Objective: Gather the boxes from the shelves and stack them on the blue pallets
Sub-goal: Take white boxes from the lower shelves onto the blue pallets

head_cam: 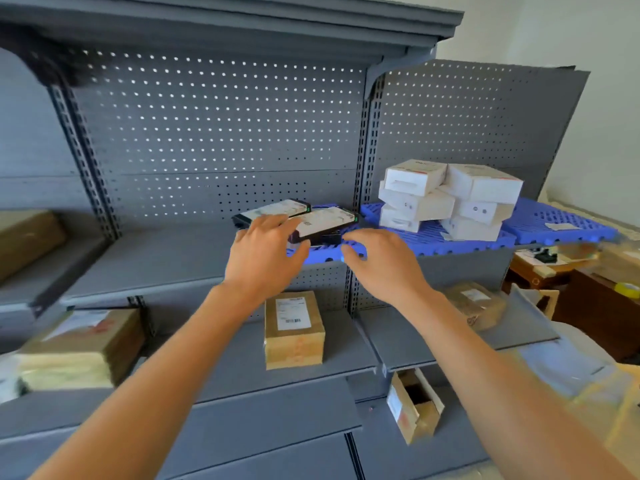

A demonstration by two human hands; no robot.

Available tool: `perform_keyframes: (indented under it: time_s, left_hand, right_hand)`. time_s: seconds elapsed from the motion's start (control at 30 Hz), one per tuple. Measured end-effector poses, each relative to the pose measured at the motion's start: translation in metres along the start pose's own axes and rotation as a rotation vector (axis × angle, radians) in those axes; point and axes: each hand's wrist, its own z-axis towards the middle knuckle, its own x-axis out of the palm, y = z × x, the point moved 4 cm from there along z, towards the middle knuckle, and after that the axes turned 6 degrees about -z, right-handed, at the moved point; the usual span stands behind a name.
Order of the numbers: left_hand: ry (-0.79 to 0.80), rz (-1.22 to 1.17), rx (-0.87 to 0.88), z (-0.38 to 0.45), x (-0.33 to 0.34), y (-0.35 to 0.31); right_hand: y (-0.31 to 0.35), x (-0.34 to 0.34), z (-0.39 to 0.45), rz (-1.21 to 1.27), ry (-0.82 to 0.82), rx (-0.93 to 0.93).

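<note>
Both arms reach forward to a grey metal shelf [166, 261] backed by perforated panels. The left hand [263, 258] has its fingers spread and relaxed, fingertips touching the near edge of a black-and-white box [325, 225] that lies on a blue pallet [433, 237] near the front edge of the shelf. The right hand [384, 268] is also released, fingers loosely extended just in front of the same box, over the pallet's front edge; whether it touches the box cannot be told. A second black-and-white box [273, 211] lies just behind and to the left of the first, touching it.

Further right on the pallet stands a stack of white boxes [450, 199], piled in two uneven columns. Another blue pallet [561, 226] lies beside it at the right end of the shelf.

On the shelf below sits a brown cardboard parcel [294, 329] with a white label, and toward the left end a larger taped parcel [83, 348]. Lower right, an opened cardboard box [415, 407] stands tilted.
</note>
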Motion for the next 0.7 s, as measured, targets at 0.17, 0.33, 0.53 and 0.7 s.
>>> perform_keyframes:
  time_s: [0.17,0.33,0.53,0.7]
  left_hand:
    - [-0.004,0.050,-0.117,-0.070,-0.051,0.052]
    - [-0.007,0.119,-0.228,-0.135,-0.101,0.103]
    - [-0.027,0.168,-0.385,-0.210,-0.147,0.155]
    - [-0.064,0.204,-0.541,-0.267,-0.176,0.208]
  right_hand:
    - [0.085,0.024,-0.026,0.088,0.008,-0.139]
    - [0.164,0.054,-0.050,0.183,0.050,-0.246]
    - [0.249,0.095,-0.077,0.238,0.122,-0.350]
    - [0.323,0.126,-0.090,0.297,0.195,-0.482]
